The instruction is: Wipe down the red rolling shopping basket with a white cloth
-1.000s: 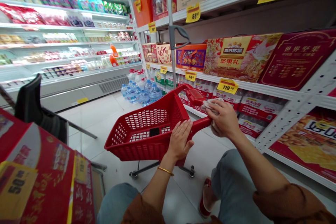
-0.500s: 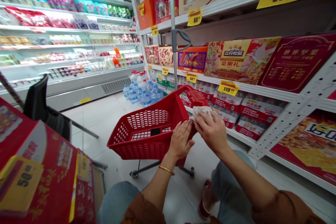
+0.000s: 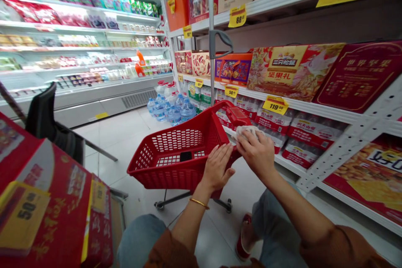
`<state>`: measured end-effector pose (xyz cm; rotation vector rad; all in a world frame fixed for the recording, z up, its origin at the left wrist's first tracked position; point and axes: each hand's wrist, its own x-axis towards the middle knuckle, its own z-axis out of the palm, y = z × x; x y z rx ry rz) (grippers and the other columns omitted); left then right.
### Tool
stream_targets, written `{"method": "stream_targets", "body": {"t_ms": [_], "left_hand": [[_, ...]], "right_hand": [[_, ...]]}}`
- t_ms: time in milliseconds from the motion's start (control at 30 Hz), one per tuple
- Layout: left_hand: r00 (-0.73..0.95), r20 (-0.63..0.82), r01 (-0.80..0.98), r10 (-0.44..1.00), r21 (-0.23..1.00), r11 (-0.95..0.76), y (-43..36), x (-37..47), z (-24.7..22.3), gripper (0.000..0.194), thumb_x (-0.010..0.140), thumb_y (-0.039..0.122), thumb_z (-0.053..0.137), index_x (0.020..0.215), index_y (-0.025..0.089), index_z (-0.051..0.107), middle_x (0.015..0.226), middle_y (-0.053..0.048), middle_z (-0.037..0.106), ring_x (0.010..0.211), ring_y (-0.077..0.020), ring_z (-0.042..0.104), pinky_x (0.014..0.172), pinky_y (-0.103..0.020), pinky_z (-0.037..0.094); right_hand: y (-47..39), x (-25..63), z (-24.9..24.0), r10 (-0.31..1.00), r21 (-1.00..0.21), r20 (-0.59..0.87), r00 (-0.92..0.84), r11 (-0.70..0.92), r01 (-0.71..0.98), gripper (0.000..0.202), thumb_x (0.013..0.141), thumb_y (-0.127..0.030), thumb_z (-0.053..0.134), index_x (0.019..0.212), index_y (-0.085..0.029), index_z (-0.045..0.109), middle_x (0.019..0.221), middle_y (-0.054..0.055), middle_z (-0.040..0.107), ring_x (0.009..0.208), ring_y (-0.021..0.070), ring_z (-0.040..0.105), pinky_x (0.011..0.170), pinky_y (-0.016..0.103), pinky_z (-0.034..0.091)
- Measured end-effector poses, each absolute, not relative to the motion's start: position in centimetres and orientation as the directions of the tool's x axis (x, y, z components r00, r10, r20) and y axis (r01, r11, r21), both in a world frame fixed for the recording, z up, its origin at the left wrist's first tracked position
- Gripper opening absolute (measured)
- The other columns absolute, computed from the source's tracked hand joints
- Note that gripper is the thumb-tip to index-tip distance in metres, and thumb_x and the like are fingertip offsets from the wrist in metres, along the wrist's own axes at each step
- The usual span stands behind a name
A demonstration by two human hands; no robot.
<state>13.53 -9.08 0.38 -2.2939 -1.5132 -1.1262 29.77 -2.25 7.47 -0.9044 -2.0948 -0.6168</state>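
A red plastic shopping cart (image 3: 176, 178) with perforated sides stands on the white tiled floor before me. My left hand (image 3: 218, 166) lies flat against the cart's near side at its handle end, fingers stretched out and holding nothing. In my right hand (image 3: 256, 150) is a crumpled white cloth (image 3: 248, 130), pressed on the red handle part (image 3: 236, 115); the fingers bend over it. A small black object (image 3: 186, 156) shows in the bottom of the basket. The surface under the cloth is hidden.
Shelves with gift boxes (image 3: 292, 71) and packed bottles run along the right. Large water bottles (image 3: 176, 109) stand on the floor beyond the cart. At left are a black chair (image 3: 42, 121) and red boxes (image 3: 69, 201); a refrigerated display (image 3: 94, 104) stands behind.
My right hand and the cloth have moved slightly right along the handle part. My left hand has stayed nearly in place on the cart. The view has shifted a little.
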Motion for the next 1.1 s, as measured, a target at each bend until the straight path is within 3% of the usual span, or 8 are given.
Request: {"method": "stream_targets", "body": {"t_ms": [200, 467, 867, 1100], "left_hand": [[0.206, 0.665, 0.842, 0.717, 0.252, -0.476, -9.1, 13.5, 0.5, 0.081, 0.096, 0.065, 0.004, 0.150, 0.013, 0.034, 0.151, -0.011, 0.044, 0.143, -0.0229, 0.036, 0.121, -0.044, 0.023], [0.209, 0.659, 0.840, 0.723, 0.257, -0.477, -9.0, 13.5, 0.3, 0.082, 0.095, 0.066, 0.003, 0.151, 0.013, 0.033, 0.153, -0.011, 0.041, 0.144, -0.0228, 0.034, 0.122, -0.043, 0.020], [0.205, 0.653, 0.859, 0.729, 0.236, -0.453, -8.8, 13.7, 0.5, 0.084, 0.095, 0.068, 0.004, 0.150, 0.012, 0.034, 0.153, -0.012, 0.042, 0.143, -0.0232, 0.036, 0.120, -0.043, 0.023], [0.193, 0.685, 0.867, 0.702, 0.216, -0.449, -8.8, 13.9, 0.1, 0.082, 0.096, 0.066, 0.005, 0.149, 0.011, 0.035, 0.151, -0.014, 0.044, 0.143, -0.0242, 0.037, 0.119, -0.045, 0.026]], "right_hand": [[-1.1, 30.7, 8.9, 0.429, 0.109, 0.793, -0.434, 0.600, 0.792, 0.020, 0.094, -0.033, 0.055, 0.094, -0.025, 0.074, 0.112, 0.003, 0.072, 0.096, 0.0249, 0.055, 0.073, 0.037, 0.037], [1.6, 32.6, 9.6, 0.503, -0.008, 0.764, -0.405, 0.635, 0.772, 0.026, 0.094, -0.036, 0.052, 0.091, -0.024, 0.075, 0.110, 0.005, 0.071, 0.090, 0.0227, 0.056, 0.078, 0.037, 0.043], [3.4, 33.2, 10.0, 0.492, -0.041, 0.794, -0.357, 0.629, 0.777, 0.029, 0.094, -0.037, 0.051, 0.092, -0.022, 0.076, 0.108, 0.007, 0.072, 0.089, 0.0228, 0.059, 0.080, 0.038, 0.045], [-2.2, 30.8, 8.9, 0.338, 0.118, 0.840, -0.425, 0.650, 0.751, 0.022, 0.092, -0.032, 0.057, 0.105, -0.024, 0.073, 0.120, 0.006, 0.069, 0.102, 0.0267, 0.056, 0.086, 0.040, 0.043]]}}
